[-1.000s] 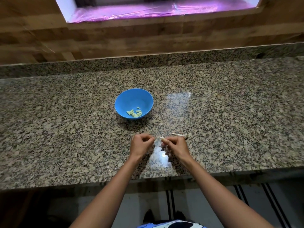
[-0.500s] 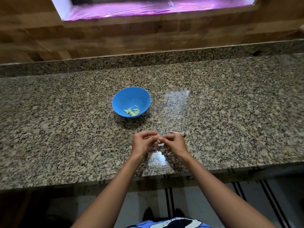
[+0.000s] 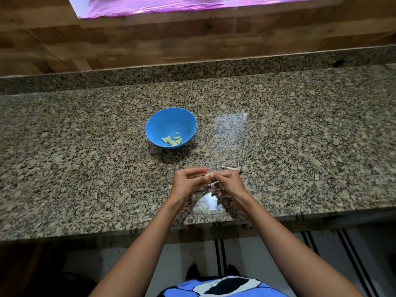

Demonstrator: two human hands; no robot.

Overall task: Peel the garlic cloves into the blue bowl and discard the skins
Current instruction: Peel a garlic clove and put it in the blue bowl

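**One clove between two hands, bowl at eleven o'clock**

We see the left hand [image 3: 186,182] and the right hand [image 3: 227,182] meeting fingertip to fingertip over the tabletop [image 3: 85,168]. Both have their fingers curled and pinch one garlic clove [image 3: 208,175] between them. A pale shred of skin [image 3: 212,183] hangs just under the right hand's fingers.

The front edge of the tabletop runs at six o'clock, close behind the wrists, and both forearms cross it. At twelve o'clock the granite rises into a low lip under a wooden wall [image 3: 150,39]. Bare stone stretches wide toward nine o'clock and toward three o'clock.

At the bottom of the view is a blue shirt [image 3: 192,290] with a black-and-white print (too cropped for us to make out).

We count one blue bowl [image 3: 171,120], standing at eleven o'clock from the hands and well apart from them. A small heap of peeled cloves [image 3: 172,140] lies against its near wall, the pieces too small for a sure count. One pale scrap [image 3: 231,168], skin or clove we cannot tell, lies on the stone at one o'clock, just beyond the right hand.
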